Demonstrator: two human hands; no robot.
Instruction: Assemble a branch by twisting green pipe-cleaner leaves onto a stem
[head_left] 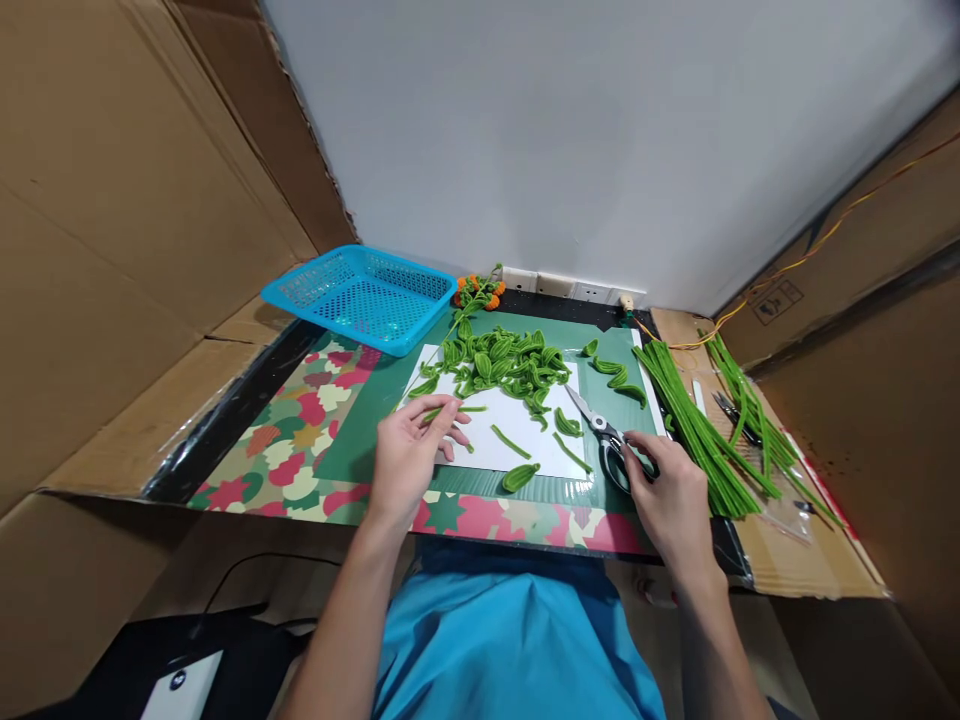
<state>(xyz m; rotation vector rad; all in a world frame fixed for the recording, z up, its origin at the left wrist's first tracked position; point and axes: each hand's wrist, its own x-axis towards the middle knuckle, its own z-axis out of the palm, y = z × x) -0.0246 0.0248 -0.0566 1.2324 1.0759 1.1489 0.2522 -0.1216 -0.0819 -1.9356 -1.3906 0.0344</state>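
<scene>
Forearms cross the counter's point(300, 440) front edge; the left hand point(420, 440), fingers curled, pinches a green strip point(474, 408), partly hidden; the right hand point(671, 490), knuckles up, grips scissors point(598, 422), partly covering their handles.

This looks like a makeshift handicraft booth: cardboard partitions point(112, 200) stand left and right, a plain wall point(525, 150) with power sockets point(592, 292) closes the far side, and the counter point(300, 470) carries scissors point(598, 424), bundled green chenille stems point(694, 430) and shaped chenille leaves point(495, 362).
</scene>
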